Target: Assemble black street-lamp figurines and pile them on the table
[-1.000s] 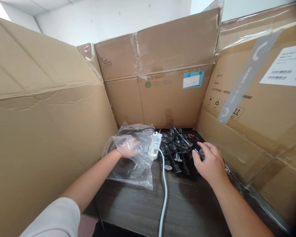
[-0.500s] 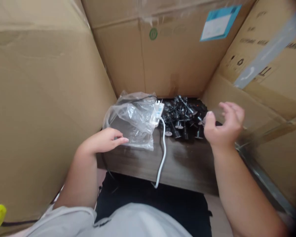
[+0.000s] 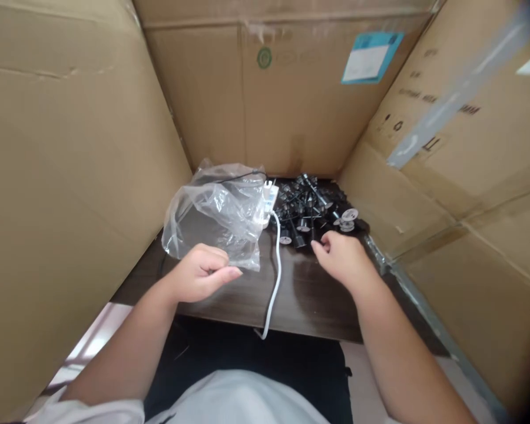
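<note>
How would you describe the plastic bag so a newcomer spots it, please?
Find the dark table walled by cardboard boxes. On its left half, beyond the left hand, lies the plastic bag: crumpled and transparent, unlike the white cable and black parts beside it.

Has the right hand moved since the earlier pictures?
Yes. The right hand went from the right side of the pile of black parts to its near edge, closer to the white cable.

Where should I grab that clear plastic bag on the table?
Probably pinch the clear plastic bag by its loose near edge, coming from the front by the left hand: it lies slumped on the table, and the white cable runs along its right side.
</note>
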Demonstrator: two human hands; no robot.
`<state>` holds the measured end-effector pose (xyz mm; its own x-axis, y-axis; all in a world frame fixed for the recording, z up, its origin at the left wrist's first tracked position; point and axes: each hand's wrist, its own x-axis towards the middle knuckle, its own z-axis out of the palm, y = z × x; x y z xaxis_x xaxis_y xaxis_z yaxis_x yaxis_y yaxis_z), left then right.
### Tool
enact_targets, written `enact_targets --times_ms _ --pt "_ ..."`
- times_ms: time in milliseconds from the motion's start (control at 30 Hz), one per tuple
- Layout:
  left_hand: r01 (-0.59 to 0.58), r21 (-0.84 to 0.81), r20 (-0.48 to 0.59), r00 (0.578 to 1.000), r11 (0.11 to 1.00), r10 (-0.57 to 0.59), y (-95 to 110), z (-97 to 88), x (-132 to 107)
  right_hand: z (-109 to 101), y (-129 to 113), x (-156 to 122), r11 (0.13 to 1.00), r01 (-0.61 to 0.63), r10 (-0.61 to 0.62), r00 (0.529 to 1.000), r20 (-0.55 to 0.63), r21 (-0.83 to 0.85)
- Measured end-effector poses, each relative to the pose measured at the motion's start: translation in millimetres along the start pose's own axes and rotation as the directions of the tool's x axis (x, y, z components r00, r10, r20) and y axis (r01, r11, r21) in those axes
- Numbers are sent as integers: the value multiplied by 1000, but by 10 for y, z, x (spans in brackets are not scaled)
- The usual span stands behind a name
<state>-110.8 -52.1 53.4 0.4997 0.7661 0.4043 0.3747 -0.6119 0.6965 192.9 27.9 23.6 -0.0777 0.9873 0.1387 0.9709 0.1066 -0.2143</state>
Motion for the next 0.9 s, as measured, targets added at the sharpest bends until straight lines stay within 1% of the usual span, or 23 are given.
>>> enact_targets --times_ms 33,100,200,300,400,467,567,667,700,733,767,833,867,900 --pt "-7 1 15 1000 1000 7 -32 59 64 43 1 -27 1000 -23 23 999 26 -12" --pt "-11 -7 28 1000 1000 12 -68 156 200 140 6 -71 998 -68 68 997 34 4" --pt "15 -50 49 999 999 -12 -96 281 392 287 10 -96 991 -108 111 993 -32 77" --pt "42 -82 81 996 996 -35 -146 408 520 389 6 -75 987 -110 121 988 -98 117" --pt "58 -108 77 996 992 -50 -229 524 557 443 0 -35 983 -82 106 983 -147 163" --pt "89 -158 60 995 983 -80 -289 585 541 462 1 -6 979 -58 92 981 -173 194" --pt "165 -267 5 986 950 -170 -359 653 497 465 14 28 971 -31 83 974 -213 237" --pt "224 -394 -72 959 892 -273 -392 695 467 430 25 16 962 -28 104 957 -271 271" --pt "229 -441 -92 950 868 -298 -399 704 463 413 24 -5 958 -17 112 942 -317 287" --pt "227 -485 -109 942 845 -316 -405 712 462 395 18 -35 950 11 114 917 -382 311" --pt "220 -519 -127 936 826 -329 -412 718 463 378 4 -73 938 63 108 882 -459 341" --pt "205 -564 -167 921 800 -353 -432 733 469 350 -49 -167 890 238 52 794 -606 389" --pt "193 -601 -188 909 776 -372 -445 743 474 342 -92 -219 850 345 -2 758 -652 399" --pt "171 -655 -208 895 736 -394 -458 754 478 340 -146 -270 801 445 -73 738 -671 401"
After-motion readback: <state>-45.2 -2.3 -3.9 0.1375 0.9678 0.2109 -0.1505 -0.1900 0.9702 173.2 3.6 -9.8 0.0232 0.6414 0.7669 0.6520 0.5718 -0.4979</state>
